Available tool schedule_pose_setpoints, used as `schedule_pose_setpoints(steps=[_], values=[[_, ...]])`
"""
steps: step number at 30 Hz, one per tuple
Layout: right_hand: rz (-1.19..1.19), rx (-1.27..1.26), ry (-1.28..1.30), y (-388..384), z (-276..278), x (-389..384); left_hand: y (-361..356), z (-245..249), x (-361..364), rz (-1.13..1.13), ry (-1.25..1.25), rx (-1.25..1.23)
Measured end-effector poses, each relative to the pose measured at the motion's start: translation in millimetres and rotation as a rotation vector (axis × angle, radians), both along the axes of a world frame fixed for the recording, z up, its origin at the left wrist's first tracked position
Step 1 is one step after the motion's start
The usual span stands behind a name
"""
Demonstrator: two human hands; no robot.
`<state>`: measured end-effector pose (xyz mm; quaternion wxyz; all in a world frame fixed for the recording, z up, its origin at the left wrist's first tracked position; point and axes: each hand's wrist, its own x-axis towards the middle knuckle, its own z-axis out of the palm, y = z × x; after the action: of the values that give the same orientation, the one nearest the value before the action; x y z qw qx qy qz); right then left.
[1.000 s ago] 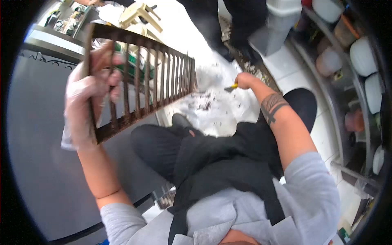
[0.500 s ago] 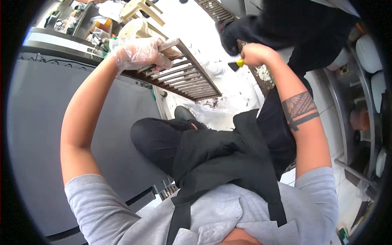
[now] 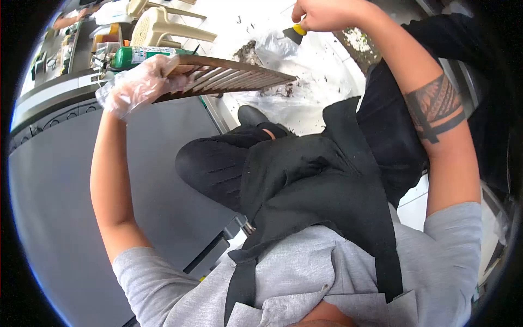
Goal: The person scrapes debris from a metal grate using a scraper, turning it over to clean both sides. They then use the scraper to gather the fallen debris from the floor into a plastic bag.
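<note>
My left hand (image 3: pixel 144 84), in a clear plastic glove, is closed around the near end of a slatted metal grate (image 3: pixel 239 75). The grate is raised and tilted, its far end reaching over the littered floor. At the top of the view, my right hand (image 3: pixel 329 15) is bare and closed on a scraper (image 3: pixel 295 35) with a yellow handle and a dark flat blade. The blade points down and to the left, apart from the grate. Beneath the grate's far end, dark scraps lie on clear plastic sheeting (image 3: pixel 302 98).
A green bottle (image 3: pixel 128 57) stands behind my left hand, near a cream plastic chair (image 3: pixel 158 27). A dark clump (image 3: pixel 247 54) lies on the white floor. White bits (image 3: pixel 357 42) fill a floor channel at right. A grey cabinet (image 3: pixel 60 180) is at left; another person's dark-clothed leg (image 3: pixel 449 35) is at right.
The grate has been turned to a flatter-looking angle and shifted left with my left hand. My right hand has moved up and left with the scraper. The other person has shifted right.
</note>
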<state>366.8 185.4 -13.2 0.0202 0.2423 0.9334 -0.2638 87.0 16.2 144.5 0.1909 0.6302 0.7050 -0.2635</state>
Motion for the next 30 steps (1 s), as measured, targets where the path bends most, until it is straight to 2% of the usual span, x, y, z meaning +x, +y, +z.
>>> schedule_pose_setpoints(steps=[1,3,4,6,7,9,11,12,13,15,16,17,19,20,22,25,27,28,29,30], values=[[0.018,-0.008,-0.053,0,1,0,0,-2,-18,-0.113,0.022,0.005],[0.024,-0.028,-0.072,5,-11,-1,-4,-1,-38,0.071,-0.252,-0.02],[0.045,-0.034,-0.111,6,-14,0,-6,9,-21,0.058,-0.139,0.005],[0.093,-0.021,-0.175,11,-21,0,-16,21,-12,0.273,-0.357,0.112],[0.094,-0.027,-0.178,12,-23,1,-10,31,-16,0.24,-0.33,0.026],[0.136,-0.015,-0.202,15,-25,1,-16,51,-16,0.17,-0.041,0.144],[0.119,-0.04,-0.201,19,-33,3,-15,71,-25,0.263,-0.149,0.103],[0.129,-0.047,-0.187,24,-40,2,-21,76,-49,0.062,0.073,0.174],[0.138,-0.052,-0.173,24,-38,1,-24,81,-54,0.062,0.074,0.174],[0.057,-0.125,-0.224,20,-25,9,-30,88,-50,0.247,-0.329,0.272],[-0.022,-0.201,-0.274,17,-17,10,-29,90,-43,0.275,-0.498,0.241],[-0.038,-0.152,-0.29,19,-30,6,-27,93,-35,0.311,-0.666,0.199],[-0.007,-0.108,-0.252,19,-37,7,-26,98,-26,0.325,-0.46,0.154],[-0.008,-0.1,-0.312,21,-40,6,-27,101,-28,0.235,-0.512,0.154],[0.0,-0.09,-0.306,18,-36,8,-25,98,-31,0.196,-0.484,0.18],[0.037,-0.076,-0.281,18,-35,12,-23,96,-13,0.232,-0.608,0.098],[-0.013,-0.115,-0.285,16,-30,14,-25,92,0,0.225,-0.278,0.181],[0.055,-0.102,-0.261,17,-33,13,-27,83,-7,0.228,-0.377,0.21],[0.062,-0.097,-0.258,18,-35,16,-30,78,-11,0.157,-0.137,0.275],[0.024,-0.143,-0.292,16,-30,17,-32,74,-8,0.137,-0.157,0.261]])
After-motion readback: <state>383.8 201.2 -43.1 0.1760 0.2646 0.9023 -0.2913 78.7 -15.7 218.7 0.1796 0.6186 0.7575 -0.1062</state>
